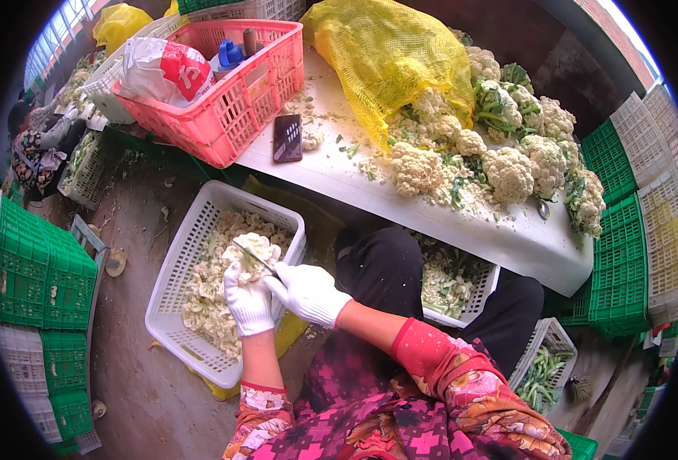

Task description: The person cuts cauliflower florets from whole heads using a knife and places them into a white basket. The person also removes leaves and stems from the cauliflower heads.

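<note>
In a white knit glove, my left hand point(247, 303) holds a piece of cauliflower point(258, 247) with its cut side up. My right hand point(310, 293), gloved the same way, grips a knife whose thin blade point(252, 254) lies across that piece; the handle is mostly hidden in my fingers. Both hands are over a white plastic crate point(163, 319) that holds many cut cauliflower florets point(203, 310). To the right on the table, whole cauliflower heads point(508, 174) are heaped by the mouth of a yellow mesh sack point(396, 63).
A smartphone point(287, 138) lies on the white table point(339, 184) beside a pink crate point(258, 98) holding a bag and a blue-lidded container. Below are crates of trimmings point(448, 287) and green stalks point(543, 374). Green crates point(45, 264) stand left. Another person point(37, 146) sits far left.
</note>
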`<state>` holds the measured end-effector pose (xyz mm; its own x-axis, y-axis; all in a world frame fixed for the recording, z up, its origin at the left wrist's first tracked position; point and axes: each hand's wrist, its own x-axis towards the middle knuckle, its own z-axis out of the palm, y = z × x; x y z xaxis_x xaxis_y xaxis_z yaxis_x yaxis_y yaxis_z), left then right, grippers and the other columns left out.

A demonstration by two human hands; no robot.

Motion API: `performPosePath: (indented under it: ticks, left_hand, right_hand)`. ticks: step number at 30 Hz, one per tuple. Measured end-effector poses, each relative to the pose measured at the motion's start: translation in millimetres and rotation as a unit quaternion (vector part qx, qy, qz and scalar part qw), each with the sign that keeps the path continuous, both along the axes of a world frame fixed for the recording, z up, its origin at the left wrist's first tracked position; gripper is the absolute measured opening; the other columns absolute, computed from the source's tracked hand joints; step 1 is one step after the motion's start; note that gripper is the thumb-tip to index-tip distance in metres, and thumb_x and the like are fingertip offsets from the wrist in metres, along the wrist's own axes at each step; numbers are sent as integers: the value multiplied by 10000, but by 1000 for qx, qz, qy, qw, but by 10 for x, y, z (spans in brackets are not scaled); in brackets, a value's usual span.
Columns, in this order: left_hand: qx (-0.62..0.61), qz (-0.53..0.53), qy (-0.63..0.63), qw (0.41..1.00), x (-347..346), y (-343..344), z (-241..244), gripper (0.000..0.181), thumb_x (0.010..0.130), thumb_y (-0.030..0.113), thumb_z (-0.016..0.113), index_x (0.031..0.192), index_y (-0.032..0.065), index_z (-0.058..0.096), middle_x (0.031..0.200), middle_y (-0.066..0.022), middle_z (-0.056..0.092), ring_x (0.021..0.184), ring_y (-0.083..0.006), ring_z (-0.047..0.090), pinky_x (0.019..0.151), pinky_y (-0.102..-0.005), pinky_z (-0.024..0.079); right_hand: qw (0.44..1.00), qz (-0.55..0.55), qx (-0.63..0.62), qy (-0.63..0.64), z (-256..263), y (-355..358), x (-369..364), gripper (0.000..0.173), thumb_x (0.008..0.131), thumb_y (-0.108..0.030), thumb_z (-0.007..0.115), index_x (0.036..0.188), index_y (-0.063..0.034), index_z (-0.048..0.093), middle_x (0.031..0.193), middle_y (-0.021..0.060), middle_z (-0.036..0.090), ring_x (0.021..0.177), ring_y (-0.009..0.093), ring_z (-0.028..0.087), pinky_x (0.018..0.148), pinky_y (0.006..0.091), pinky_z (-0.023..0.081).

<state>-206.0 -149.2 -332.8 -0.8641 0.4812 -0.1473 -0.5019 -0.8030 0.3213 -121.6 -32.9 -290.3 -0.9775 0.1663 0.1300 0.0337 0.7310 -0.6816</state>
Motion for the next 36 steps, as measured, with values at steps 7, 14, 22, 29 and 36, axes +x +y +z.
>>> performPosePath:
  ticks: [7, 14, 22, 29, 36]
  left_hand:
    - [42, -38, -1, 998, 77, -27, 44, 675, 811, 48, 606, 1452, -36, 414, 1472, -179, 487, 1375, -312, 454, 1204, -445, 307]
    - [43, -47, 34, 997, 4, -72, -40, 809, 744, 42, 592, 1511, -11, 340, 1504, -195, 449, 1419, -329, 404, 1225, -480, 257]
    - [-31, 38, -127, 991, -80, 2, 106, 538, 896, 322, 570, 1357, 50, 512, 1250, -147, 611, 1083, -273, 587, 947, -403, 441]
    - [-165, -23, -100, 981, -87, -156, 51, 673, 932, 654, 537, 1306, 97, 595, 1110, -128, 702, 839, -237, 704, 727, -329, 571]
    - [-111, -217, 89, 966, -11, -323, 34, 805, 964, 662, 487, 1469, 39, 423, 1191, -139, 654, 742, -199, 691, 647, -325, 589]
  right_hand:
    - [991, -108, -81, -18, 233, 129, -287, 372, 933, -428, 603, 1073, -85, 566, 798, 184, 675, 737, 388, 685, 672, 479, 544]
    - [960, -160, -209, -94, 123, 279, -521, 468, 879, -465, 607, 966, -6, 636, 913, 244, 693, 893, 404, 685, 800, 470, 530]
    - [844, -179, -504, -37, 63, 352, -575, 240, 949, -239, 655, 888, -11, 609, 621, 18, 579, 470, 92, 540, 454, 279, 467]
    - [912, -87, -392, -84, 95, 489, -626, 256, 953, -283, 664, 997, -31, 642, 652, 9, 588, 495, 85, 547, 487, 257, 455]
    - [980, 131, -121, -83, 401, 510, -620, 280, 923, -324, 643, 983, -52, 661, 806, 174, 677, 744, 332, 680, 710, 397, 518]
